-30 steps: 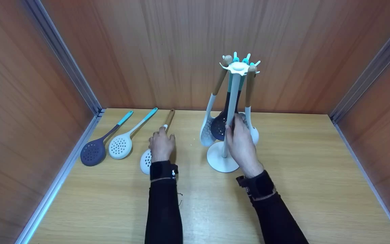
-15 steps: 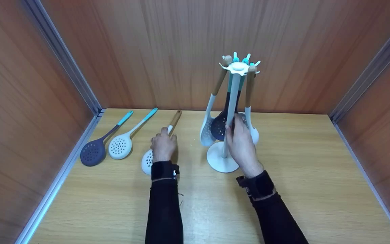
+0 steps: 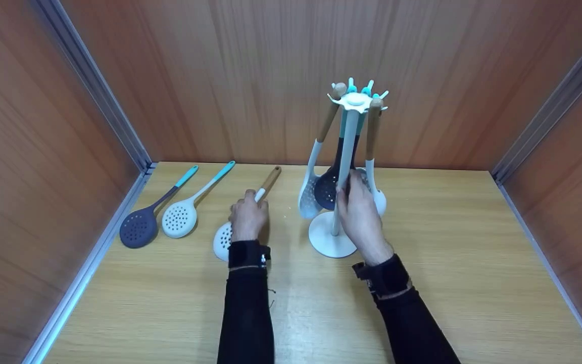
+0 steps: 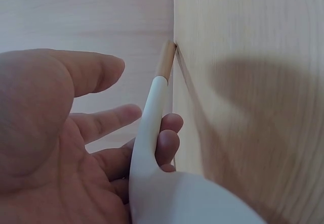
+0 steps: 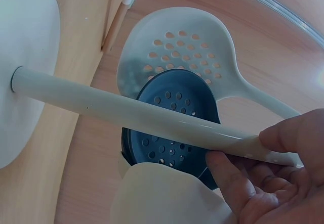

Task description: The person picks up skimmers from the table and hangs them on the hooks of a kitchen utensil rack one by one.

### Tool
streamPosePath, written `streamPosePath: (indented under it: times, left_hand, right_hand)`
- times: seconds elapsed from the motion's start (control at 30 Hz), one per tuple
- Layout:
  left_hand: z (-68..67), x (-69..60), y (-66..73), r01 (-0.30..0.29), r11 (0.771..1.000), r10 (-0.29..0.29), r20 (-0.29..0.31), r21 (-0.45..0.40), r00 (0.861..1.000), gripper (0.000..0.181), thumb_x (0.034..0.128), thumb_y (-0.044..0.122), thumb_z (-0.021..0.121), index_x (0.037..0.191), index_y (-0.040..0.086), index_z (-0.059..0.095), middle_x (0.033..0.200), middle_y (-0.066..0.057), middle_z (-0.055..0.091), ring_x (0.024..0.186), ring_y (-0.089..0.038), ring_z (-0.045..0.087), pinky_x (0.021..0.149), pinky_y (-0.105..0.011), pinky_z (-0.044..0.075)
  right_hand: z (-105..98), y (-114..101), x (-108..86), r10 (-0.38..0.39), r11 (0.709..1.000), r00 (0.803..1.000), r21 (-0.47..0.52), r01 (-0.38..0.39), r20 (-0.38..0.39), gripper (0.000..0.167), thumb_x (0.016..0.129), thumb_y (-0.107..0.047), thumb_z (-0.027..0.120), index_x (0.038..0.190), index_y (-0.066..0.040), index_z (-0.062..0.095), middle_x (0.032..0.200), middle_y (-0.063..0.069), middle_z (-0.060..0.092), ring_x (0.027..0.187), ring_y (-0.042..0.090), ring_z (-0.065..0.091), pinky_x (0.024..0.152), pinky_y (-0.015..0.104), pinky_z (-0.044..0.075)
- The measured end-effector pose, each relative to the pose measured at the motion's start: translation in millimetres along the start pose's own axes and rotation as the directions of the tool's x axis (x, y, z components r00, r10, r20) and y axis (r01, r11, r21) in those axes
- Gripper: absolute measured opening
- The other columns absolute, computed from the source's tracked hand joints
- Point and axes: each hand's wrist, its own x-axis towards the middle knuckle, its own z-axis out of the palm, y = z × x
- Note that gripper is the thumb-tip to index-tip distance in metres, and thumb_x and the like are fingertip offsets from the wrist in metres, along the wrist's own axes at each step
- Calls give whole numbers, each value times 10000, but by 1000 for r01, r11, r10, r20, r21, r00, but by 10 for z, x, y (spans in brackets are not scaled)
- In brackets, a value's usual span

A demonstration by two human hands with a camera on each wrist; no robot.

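In the head view, my left hand [image 3: 249, 215] is over a white skimmer [image 3: 222, 240] with a wooden handle end, low above or on the table. The left wrist view shows several fingers curled round the neck of this skimmer [image 4: 152, 118], the thumb held away from it. My right hand [image 3: 362, 218] grips the pole of a white utensil stand [image 3: 349, 151], thumb and fingers on opposite sides of the pole [image 5: 116, 105] in the right wrist view. Utensils hang from its top, among them a dark perforated skimmer [image 3: 326, 189] and a pale perforated one [image 5: 202, 42].
Left of my left hand lie a white skimmer with a turquoise handle [image 3: 180, 218] and a dark skimmer with a turquoise handle [image 3: 139, 227]. Wooden panels [image 3: 220, 76] enclose the table's back and sides. The stand's round base [image 3: 327, 245] rests on the table [image 3: 447, 303].
My left hand has shifted slightly right with the white skimmer, whose wooden handle end has swung to the right. My right hand and the stand have stayed put.
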Motion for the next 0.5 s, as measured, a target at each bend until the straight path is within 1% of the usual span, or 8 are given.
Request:
streamPosePath:
  times: [0.3,0.5]
  left_hand:
    - [-1,-5,18,-2,1000,2,13,1,1000,560,1185,310,641,1668,36,576,1454,-321,763,1361,-537,718,1197,-686,541]
    - [5,10,25,2,1000,-2,22,11,1000,566,1190,324,643,1678,47,567,1473,-317,756,1384,-536,707,1201,-686,542]
  right_hand:
    - [-8,2,4,6,1000,1000,3,-6,11,439,1222,-82,584,1638,30,503,1517,266,691,1439,429,734,1205,578,636]
    - [-4,10,3,2,1000,1000,5,-2,8,439,1219,-79,587,1637,28,505,1505,262,694,1427,427,741,1194,577,644]
